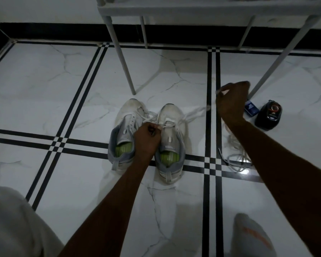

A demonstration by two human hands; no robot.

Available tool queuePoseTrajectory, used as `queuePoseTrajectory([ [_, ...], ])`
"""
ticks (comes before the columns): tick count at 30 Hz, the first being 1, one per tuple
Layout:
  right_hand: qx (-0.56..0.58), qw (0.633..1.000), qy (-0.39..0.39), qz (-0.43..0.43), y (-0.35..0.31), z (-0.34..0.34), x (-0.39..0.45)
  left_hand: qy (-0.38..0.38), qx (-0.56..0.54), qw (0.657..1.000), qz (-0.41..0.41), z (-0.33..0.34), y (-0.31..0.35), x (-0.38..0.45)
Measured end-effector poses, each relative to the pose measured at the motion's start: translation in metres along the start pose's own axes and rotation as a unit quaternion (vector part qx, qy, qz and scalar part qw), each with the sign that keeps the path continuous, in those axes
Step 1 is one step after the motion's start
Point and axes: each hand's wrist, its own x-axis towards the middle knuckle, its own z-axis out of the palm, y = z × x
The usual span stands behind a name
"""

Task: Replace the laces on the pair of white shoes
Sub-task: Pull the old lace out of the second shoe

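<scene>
white shoes (146, 138) sit side by side on the marble floor (44, 89), toes pointing away from the person, just in front of the legs of a white rack (193, 10).

head view: the left hand (146, 140) lies between the two shoes with its fingers curled, pinching the lace at the eyelets of the right shoe (171, 141). the right hand (232, 102) is raised out to the side, fingers closed on the far end of that same lace (196, 111), which stretches from the shoe up to it. the left shoe (124, 134) has a lace lying loose over its front eyelets. a separate pile of white laces (235, 158) lies on the floor under the right forearm, well apart from the shoes.

risks, as i judge them: pulling hard sideways could drag or tip the right shoe if the left hand's pinch slips. the drawn lace could fall into the loose pile and mix old with new. the dim light makes an eyelet easy to miss.

containers: each shoe's opening shows only a green insole. a small blue box (251, 109) and a dark rounded object (269, 115) stand near the rack leg; their contents cannot be told.
</scene>
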Motion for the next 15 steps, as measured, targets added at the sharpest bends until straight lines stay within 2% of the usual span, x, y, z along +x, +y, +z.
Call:
queuePoseTrajectory([
  [1, 0.043, 0.997, -0.049, -0.041, -0.010, 0.004, -0.008, 0.000, 0.005, 1.000, 0.000, 0.000, 0.001, 0.000],
  [3, 0.079, 0.964, -0.204, -0.154, -0.032, 0.024, -0.044, 0.000, 0.009, 1.000, 0.006, 0.001, 0.002, 0.001],
  [5, 0.003, 0.925, -0.308, -0.225, -0.044, 0.052, -0.079, -0.009, 0.019, 1.000, 0.012, 0.000, 0.004, -0.001],
  [6, -0.039, 0.913, -0.328, -0.238, -0.049, 0.061, -0.092, -0.014, 0.023, 1.000, 0.011, -0.001, 0.005, -0.001],
  [8, -0.051, 0.913, -0.312, -0.259, -0.051, 0.071, -0.107, -0.014, 0.025, 1.000, 0.012, -0.004, 0.002, 0.000],
  [10, 0.012, 0.940, -0.229, -0.252, -0.050, 0.057, -0.101, -0.007, 0.019, 1.000, 0.010, -0.004, 0.001, -0.001],
  [11, 0.040, 0.960, -0.173, -0.216, -0.046, 0.044, -0.087, -0.005, 0.014, 1.000, 0.010, -0.004, 0.001, -0.001],
  [13, 0.037, 0.991, -0.085, -0.091, -0.036, 0.012, -0.053, -0.002, 0.012, 1.000, 0.015, -0.004, 0.002, -0.002],
  [15, 0.047, 0.999, 0.015, -0.016, -0.024, -0.006, -0.027, -0.007, 0.015, 1.000, 0.024, -0.004, 0.004, -0.003],
])
